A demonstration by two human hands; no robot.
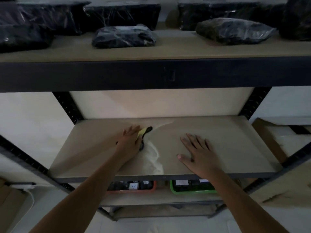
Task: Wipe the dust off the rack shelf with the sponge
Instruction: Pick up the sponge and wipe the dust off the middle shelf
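Observation:
The brown board of the middle rack shelf [227,148] lies in front of me. My left hand [130,140] presses flat on a yellow sponge with a dark scouring side [144,132], near the shelf's middle left. Most of the sponge is hidden under the fingers. A pale streak of dust [155,157] runs from the sponge toward the front edge, and a thin curved line of it arcs to the back right. My right hand [198,153] rests flat on the board with fingers spread, right of the dust, holding nothing.
The upper shelf [168,49] carries several black plastic-wrapped packages [123,37]. Below, an orange bin [133,187] and a green bin [191,188] hold small items. Black perforated uprights [67,106] flank the shelf. Cardboard [276,145] stands at the right.

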